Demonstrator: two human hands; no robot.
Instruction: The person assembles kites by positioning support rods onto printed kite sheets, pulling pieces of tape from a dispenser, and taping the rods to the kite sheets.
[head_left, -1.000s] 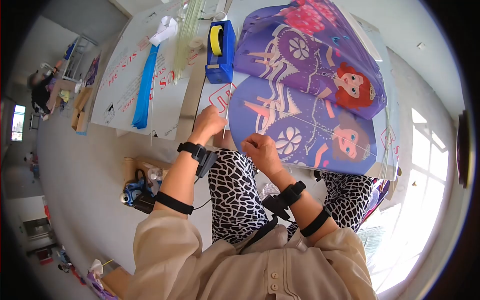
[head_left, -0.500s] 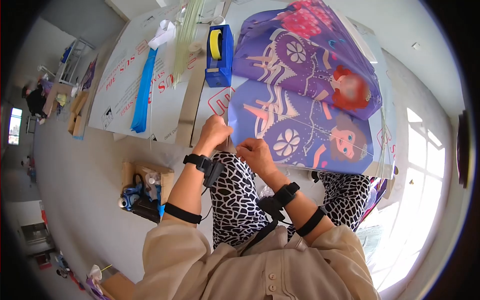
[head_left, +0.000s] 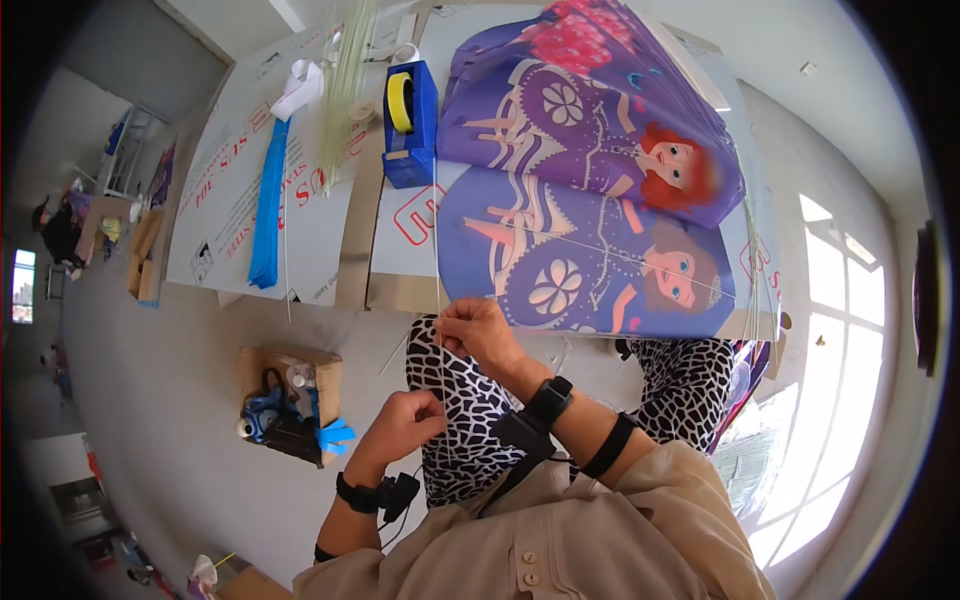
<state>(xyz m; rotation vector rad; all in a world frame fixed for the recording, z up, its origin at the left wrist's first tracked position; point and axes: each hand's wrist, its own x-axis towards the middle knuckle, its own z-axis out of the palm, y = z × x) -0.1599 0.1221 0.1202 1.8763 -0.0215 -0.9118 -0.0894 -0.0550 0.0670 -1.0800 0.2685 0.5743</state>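
My right hand (head_left: pixel 480 335) is at the near left corner of a purple printed sheet (head_left: pixel 590 270), its fingertips pinched on a thin white rod (head_left: pixel 437 245). The rod runs up along the sheet's left edge toward the tape dispenser. My left hand (head_left: pixel 400 428) is lower, beside my patterned trouser leg (head_left: pixel 462 385). Its fingers are curled closed, and anything inside them is hidden. The sheet shows a cartoon figure, with a thin line across it. Behind it lies a pile of similar purple sheets (head_left: pixel 590 130).
A blue tape dispenser (head_left: pixel 412 165) with yellow tape stands left of the sheets. Further left lie blue strips (head_left: pixel 268 205) and a bundle of thin pale rods (head_left: pixel 345 100). A cardboard box (head_left: pixel 330 385) holding assorted things sits on the floor.
My left hand has moved down and away from the table edge, toward my lap. My right hand has shifted slightly left and stays near the sheet's corner. The view has shifted slightly.
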